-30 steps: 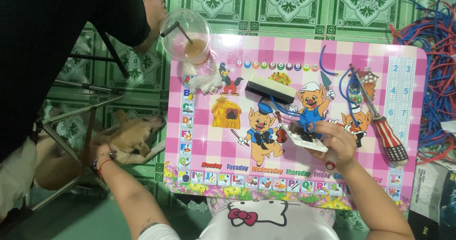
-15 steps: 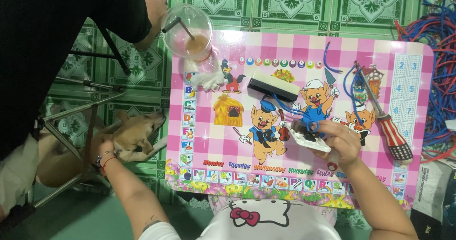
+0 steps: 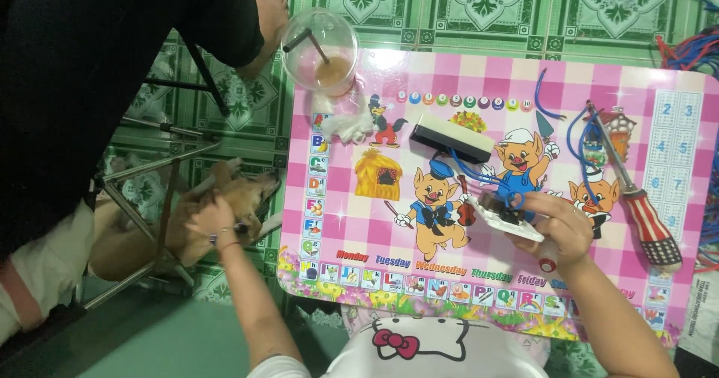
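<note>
Wiring step in hand: right hand [image 3: 560, 232] fingers pinching white switch plate [image 3: 509, 217] near desk [image 3: 479, 78] front edge, left hand [image 3: 213, 217] off desk, fingers curled on dog [image 3: 240, 198]; next, probably fetching screwdriver [image 3: 636, 198] at desk right side.

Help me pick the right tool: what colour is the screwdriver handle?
Red with a black grip end, on the screwdriver; head view.

Even, bright light falls from overhead, giving vivid colours and only soft, faint shadows under the plastic cup [image 3: 320, 50] and screwdriver [image 3: 636, 198]. White glare spots sit on the glossy pink table [image 3: 389, 60] near its far edge. The wide lens bows the table edges, and focus stays mostly sharp throughout.
</note>
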